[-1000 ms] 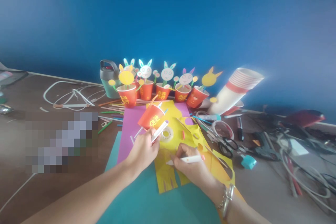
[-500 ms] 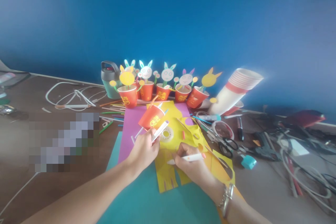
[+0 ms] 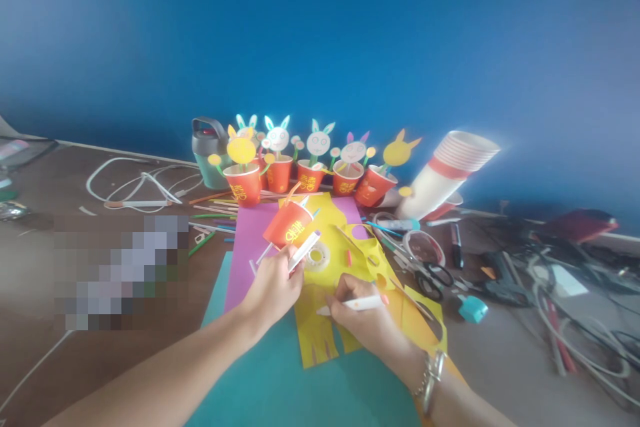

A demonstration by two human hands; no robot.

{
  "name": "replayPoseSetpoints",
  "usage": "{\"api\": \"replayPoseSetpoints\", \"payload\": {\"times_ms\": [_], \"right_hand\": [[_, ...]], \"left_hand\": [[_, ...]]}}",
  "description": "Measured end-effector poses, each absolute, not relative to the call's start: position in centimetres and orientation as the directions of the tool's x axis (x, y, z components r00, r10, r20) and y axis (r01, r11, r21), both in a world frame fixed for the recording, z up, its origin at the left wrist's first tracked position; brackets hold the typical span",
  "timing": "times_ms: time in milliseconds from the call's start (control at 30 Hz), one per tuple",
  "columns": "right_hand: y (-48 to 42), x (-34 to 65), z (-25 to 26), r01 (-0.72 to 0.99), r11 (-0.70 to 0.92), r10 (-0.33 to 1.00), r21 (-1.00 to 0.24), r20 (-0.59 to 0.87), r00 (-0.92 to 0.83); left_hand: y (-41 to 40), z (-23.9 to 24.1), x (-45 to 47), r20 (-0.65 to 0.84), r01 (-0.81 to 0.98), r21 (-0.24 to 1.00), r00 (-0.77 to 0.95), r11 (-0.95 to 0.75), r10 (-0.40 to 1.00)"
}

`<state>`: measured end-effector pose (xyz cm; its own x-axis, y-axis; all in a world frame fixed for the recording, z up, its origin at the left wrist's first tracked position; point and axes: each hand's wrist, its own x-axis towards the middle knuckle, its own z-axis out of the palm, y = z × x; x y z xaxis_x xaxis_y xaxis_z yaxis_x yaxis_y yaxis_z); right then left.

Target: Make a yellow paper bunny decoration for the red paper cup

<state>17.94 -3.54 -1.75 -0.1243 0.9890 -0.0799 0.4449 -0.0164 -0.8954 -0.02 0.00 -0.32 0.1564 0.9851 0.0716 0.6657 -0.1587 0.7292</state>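
My left hand (image 3: 280, 280) is closed round a white marker-like stick (image 3: 305, 250) that points up to the right. Just beyond its fingers a red paper cup (image 3: 289, 221) with gold characters lies tipped on its side. My right hand (image 3: 357, 307) grips a white marker (image 3: 364, 303) with an orange-red end, its other end pointing left over yellow paper (image 3: 320, 337). Whether that end touches the paper I cannot tell. A roll of clear tape (image 3: 319, 256) and a small pink-red piece (image 3: 349, 257) lie on the yellow sheet between the hands.
Along the blue wall stand several red cups (image 3: 243, 185) with paper animal heads on sticks. A stack of white cups (image 3: 447, 167) leans at the right, near scissors (image 3: 431, 280), a glue gun (image 3: 505, 280) and tangled cables (image 3: 580, 327). A bottle (image 3: 210, 153) stands back left.
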Motion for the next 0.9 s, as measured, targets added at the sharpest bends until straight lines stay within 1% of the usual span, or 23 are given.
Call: {"api": "replayPoseSetpoints", "payload": {"times_ms": [167, 500, 667, 900], "right_hand": [[-3.58, 17.99, -2.15, 0.400, -0.030, 0.990, -0.916, -0.084, -0.117], [-3.53, 18.06, -2.61, 0.399, -0.015, 0.993, -0.917, -0.061, -0.103], [-3.55, 18.01, -2.43, 0.394, -0.051, 0.988, -0.918, -0.104, -0.114], [-3.62, 17.98, -2.33, 0.360, -0.067, 0.989, -0.930, -0.109, -0.096]], "left_hand": [[0.01, -0.33, -0.04, 0.072, 0.659, 0.735, 0.158, -0.159, 0.985], [-0.07, -0.48, -0.09, 0.068, 0.642, 0.751, 0.161, -0.157, 0.985], [0.03, -0.58, -0.07, 0.068, 0.638, 0.754, 0.161, -0.156, 0.985], [0.01, -0.40, -0.04, 0.071, 0.640, 0.751, 0.166, -0.162, 0.984]]}}
